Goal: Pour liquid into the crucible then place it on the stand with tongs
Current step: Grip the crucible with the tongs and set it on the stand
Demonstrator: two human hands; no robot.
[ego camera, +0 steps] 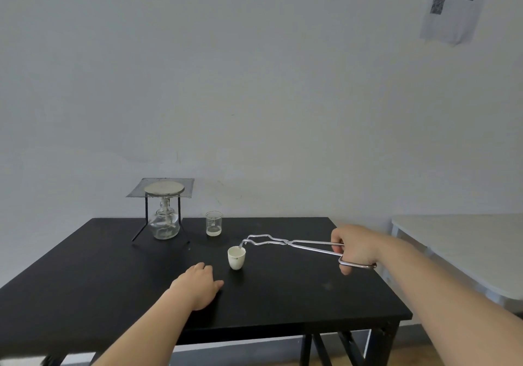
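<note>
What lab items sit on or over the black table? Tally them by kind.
Glass vessels: 2, beaker and spirit lamp
Ceramic: 1, crucible
Metal: 2, tongs and stand
Total: 5

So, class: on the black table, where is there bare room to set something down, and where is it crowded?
Bare: the near right corner of the table, in front of the right hand holding the tongs, and the left side, in front of the stand. Crowded: the middle, around the beaker, crucible and left hand.
</note>
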